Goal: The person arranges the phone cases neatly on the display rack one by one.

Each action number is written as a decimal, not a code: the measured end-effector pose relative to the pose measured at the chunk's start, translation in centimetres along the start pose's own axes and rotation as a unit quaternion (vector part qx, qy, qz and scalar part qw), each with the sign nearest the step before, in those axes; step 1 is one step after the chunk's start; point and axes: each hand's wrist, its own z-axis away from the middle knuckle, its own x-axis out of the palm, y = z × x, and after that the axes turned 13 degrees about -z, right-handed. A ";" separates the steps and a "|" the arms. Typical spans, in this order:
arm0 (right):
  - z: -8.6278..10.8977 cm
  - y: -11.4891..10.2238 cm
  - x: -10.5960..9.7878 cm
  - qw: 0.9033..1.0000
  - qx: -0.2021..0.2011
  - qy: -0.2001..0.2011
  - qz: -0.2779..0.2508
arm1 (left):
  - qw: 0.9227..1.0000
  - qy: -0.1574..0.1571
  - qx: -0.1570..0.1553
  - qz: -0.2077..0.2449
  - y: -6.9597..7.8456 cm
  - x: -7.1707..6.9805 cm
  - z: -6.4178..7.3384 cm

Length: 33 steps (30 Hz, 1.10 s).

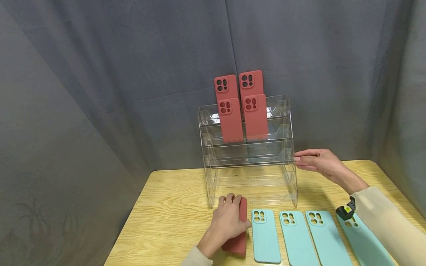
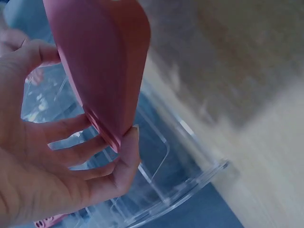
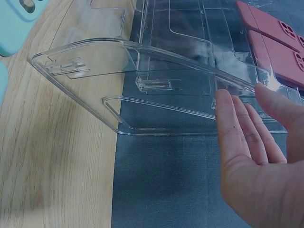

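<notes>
My left hand (image 1: 229, 221) grips a red phone case (image 1: 237, 246) at the front of the table, left of the teal ones. In the left wrist view, the thumb and fingers hold the edges of this red case (image 2: 95, 57), which looks tilted. Whether it is one case or a stack, I cannot tell. My right hand (image 1: 321, 163) is at the right side of a clear tiered display rack (image 1: 247, 161). Its fingers are nearly straight, with the fingertips (image 3: 223, 99) at the side panel. Several red phone cases (image 1: 230, 123) stand in the upper tiers.
Several teal phone cases lie in a row along the front: a leftmost one (image 1: 266, 236), others to its right, and the last (image 1: 364, 240) partly under the right sleeve (image 1: 389, 221). A grey curtain (image 1: 159, 74) hangs behind the wooden table (image 1: 166, 207).
</notes>
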 end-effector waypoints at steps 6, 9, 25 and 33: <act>0.2 -0.3 0.0 1.000 0.002 -0.005 -0.009 | 0.998 0.042 -0.014 0.037 0.0 -1.8 -0.7; 0.3 -0.4 0.1 1.000 0.004 -0.004 -0.006 | 0.997 0.070 -0.015 0.041 0.4 -2.8 -1.1; 0.3 -0.1 0.0 0.999 -0.008 -0.019 -0.028 | 0.972 0.234 0.024 -0.023 3.0 -7.9 -7.4; 0.1 0.0 -0.1 1.000 -0.005 -0.010 -0.017 | 0.959 0.277 -0.005 -0.061 3.7 -9.0 -11.4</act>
